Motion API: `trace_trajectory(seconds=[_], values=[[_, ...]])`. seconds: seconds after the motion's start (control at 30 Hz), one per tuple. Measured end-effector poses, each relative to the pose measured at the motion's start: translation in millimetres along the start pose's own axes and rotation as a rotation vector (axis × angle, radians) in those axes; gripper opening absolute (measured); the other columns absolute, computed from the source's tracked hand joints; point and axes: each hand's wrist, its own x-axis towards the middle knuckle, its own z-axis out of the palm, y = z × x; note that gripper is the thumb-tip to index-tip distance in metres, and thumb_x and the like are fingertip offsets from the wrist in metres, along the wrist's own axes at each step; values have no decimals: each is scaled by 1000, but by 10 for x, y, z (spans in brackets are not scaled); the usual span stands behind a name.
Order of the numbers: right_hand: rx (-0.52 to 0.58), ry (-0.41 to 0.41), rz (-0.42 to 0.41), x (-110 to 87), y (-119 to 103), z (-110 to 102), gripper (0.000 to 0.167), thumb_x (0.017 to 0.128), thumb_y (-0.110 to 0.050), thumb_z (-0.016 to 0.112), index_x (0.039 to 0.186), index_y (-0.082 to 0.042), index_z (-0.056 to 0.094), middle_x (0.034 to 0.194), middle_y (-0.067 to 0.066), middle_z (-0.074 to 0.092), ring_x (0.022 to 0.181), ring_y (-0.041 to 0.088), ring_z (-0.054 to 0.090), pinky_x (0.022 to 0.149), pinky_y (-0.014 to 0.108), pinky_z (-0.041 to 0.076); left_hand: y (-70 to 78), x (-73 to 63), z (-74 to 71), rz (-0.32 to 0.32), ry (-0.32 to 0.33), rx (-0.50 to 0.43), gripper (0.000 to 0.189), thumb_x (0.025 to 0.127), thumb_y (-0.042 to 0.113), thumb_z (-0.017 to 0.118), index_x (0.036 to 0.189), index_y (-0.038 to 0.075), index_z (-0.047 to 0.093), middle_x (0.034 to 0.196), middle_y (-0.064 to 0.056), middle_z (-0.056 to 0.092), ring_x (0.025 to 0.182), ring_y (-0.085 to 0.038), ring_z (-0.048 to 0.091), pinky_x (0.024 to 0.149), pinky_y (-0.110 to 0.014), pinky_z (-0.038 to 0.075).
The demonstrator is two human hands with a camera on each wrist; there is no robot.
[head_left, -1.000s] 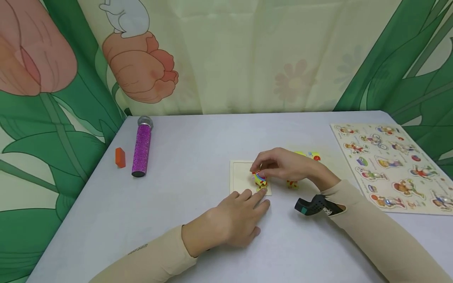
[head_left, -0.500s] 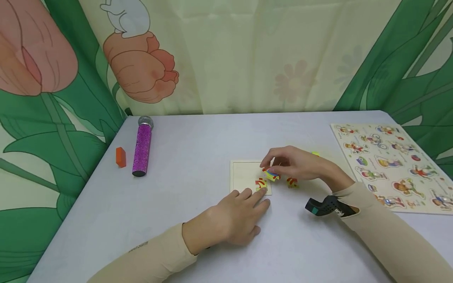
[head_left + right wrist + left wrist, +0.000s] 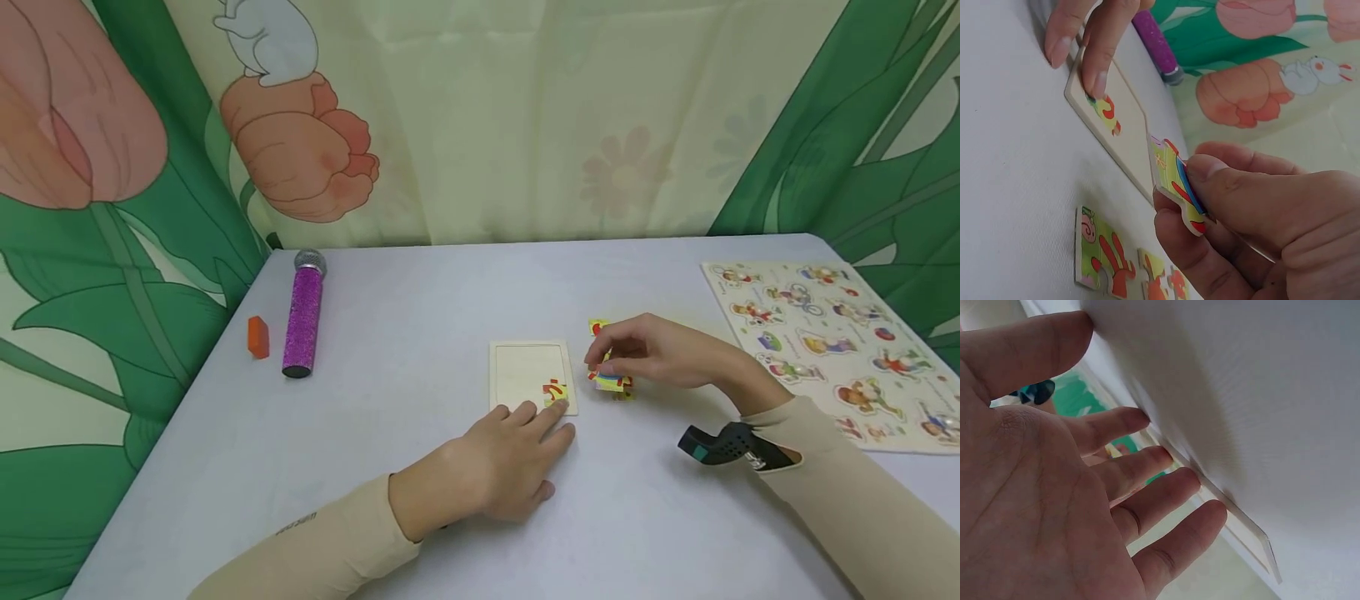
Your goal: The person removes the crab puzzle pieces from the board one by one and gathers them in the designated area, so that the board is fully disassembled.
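A pale puzzle tray [image 3: 517, 367] lies on the white table, with one yellow-and-red jigsaw piece [image 3: 553, 390] in its near right corner. My left hand [image 3: 495, 467] lies by the tray's near edge, fingers extended; in the right wrist view one fingertip touches that corner piece. To the right of the tray, my right hand [image 3: 667, 354] pinches another jigsaw piece [image 3: 1175, 178], coloured yellow, red and blue, between thumb and fingers. That piece is tilted above the table. Several loose jigsaw pieces [image 3: 1105, 253] lie beneath and beyond the right hand, partly hidden by it in the head view.
At the left stand out a purple glittery microphone [image 3: 303, 317] and a small orange block [image 3: 257, 337]. A large board with printed figures [image 3: 832, 325] lies at the right. A patterned curtain [image 3: 525, 125] hangs behind the table.
My right hand has moved right, carrying the pinched jigsaw piece from over the tray to above the loose pieces. The corner piece is now uncovered. My left hand stays in place.
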Motion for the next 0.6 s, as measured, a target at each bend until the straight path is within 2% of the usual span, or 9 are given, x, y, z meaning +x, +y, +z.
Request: trace_trajectory(seconds=[0.23, 0.6], values=[[10, 6, -53, -167, 46, -67, 10, 99, -9, 68, 108, -13, 72, 104, 1, 72, 90, 17, 68, 81, 25, 56, 7, 8, -9, 3, 1, 13, 73, 100, 58, 55, 159, 24, 30, 169, 2, 24, 139, -17, 40, 105, -34, 43], [-19, 40, -42, -394, 144, -73, 11, 100, -7, 65, 105, -13, 72, 102, 0, 73, 89, 15, 66, 80, 23, 54, -26, 20, -15, 15, -2, -41, 71, 100, 57, 55, 158, 24, 31, 168, 3, 25, 141, -18, 39, 108, -37, 42]])
